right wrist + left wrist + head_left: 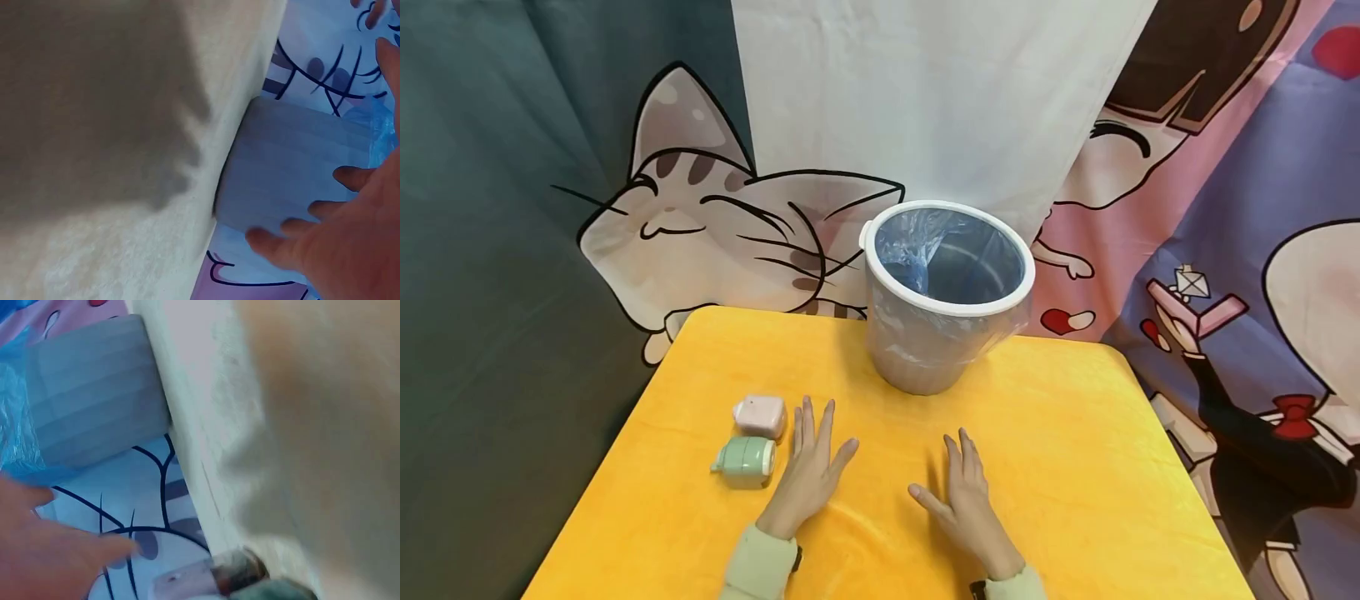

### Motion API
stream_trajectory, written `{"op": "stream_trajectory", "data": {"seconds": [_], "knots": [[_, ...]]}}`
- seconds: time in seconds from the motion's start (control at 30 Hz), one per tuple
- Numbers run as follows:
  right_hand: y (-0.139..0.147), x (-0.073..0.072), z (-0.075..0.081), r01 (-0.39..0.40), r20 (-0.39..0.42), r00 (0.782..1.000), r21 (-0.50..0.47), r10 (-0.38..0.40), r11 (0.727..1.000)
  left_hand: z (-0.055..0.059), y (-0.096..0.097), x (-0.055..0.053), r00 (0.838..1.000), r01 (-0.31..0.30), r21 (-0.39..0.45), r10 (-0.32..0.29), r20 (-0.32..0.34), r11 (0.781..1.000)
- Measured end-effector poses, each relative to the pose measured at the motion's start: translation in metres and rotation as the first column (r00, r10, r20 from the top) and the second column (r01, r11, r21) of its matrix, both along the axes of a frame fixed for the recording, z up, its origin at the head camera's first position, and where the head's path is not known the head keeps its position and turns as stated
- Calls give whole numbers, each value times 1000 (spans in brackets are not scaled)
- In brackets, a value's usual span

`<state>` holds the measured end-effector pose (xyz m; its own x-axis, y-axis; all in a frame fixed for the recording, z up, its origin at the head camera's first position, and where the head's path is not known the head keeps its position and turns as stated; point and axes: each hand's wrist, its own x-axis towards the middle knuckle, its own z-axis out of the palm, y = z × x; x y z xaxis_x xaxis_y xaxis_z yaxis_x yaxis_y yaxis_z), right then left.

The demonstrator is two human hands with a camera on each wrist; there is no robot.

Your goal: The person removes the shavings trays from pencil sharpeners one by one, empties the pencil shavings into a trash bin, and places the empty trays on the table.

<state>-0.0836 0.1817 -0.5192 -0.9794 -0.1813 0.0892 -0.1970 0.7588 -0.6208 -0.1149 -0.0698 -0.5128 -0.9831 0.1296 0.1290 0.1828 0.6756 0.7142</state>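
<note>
My left hand (808,479) is held over the yellow cloth with fingers spread and nothing in it. Just left of it lie a small pink bottle-shaped item (761,417) and a green barrel-shaped one (746,462), side by side on their sides. In the left wrist view the pink item (187,580) shows at the bottom edge, near the blurred fingers. My right hand (966,508), also holding nothing, has its fingers stretched forward and its thumb out to the left. Beyond both hands stands a grey trash bin (917,354) with a white rim and a clear bluish liner bag.
The yellow-covered table (1075,467) ends at the back against a hanging cloth (940,100) printed with a cartoon cat and figures. The bin stands upright near that back edge, its liner (1000,325) folded over the outside.
</note>
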Motion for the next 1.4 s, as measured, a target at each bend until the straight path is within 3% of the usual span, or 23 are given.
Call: {"op": "stream_trajectory", "data": {"seconds": [0.2,0.4,0.6,0.67,0.87,0.9,1.03,1.27,1.4], "knots": [[1,-6,3,-9,83,996,-187,25,982,7,4,-11,984,15,240,28,-175,971],[12,-22,-2,15,53,999,-303,0,953,6,13,-26,976,60,360,22,-218,931],[29,-39,-2,79,50,997,-395,-64,915,1,21,-40,983,70,401,6,-186,914],[29,-40,9,84,61,996,-425,-64,901,5,23,-41,989,59,419,4,-149,906],[31,-53,13,112,56,994,-464,-97,879,4,25,-50,999,29,543,-33,-3,839],[32,-57,10,119,53,993,-466,-106,877,-1,26,-53,999,30,561,-37,1,827],[31,-66,13,145,58,989,-486,-134,862,0,31,-62,998,45,597,-61,6,801],[30,-81,12,170,91,985,-549,-144,819,-3,34,-75,998,30,621,-62,30,783],[29,-89,12,169,84,985,-570,-148,804,-4,36,-80,997,38,617,-69,26,786]]}}
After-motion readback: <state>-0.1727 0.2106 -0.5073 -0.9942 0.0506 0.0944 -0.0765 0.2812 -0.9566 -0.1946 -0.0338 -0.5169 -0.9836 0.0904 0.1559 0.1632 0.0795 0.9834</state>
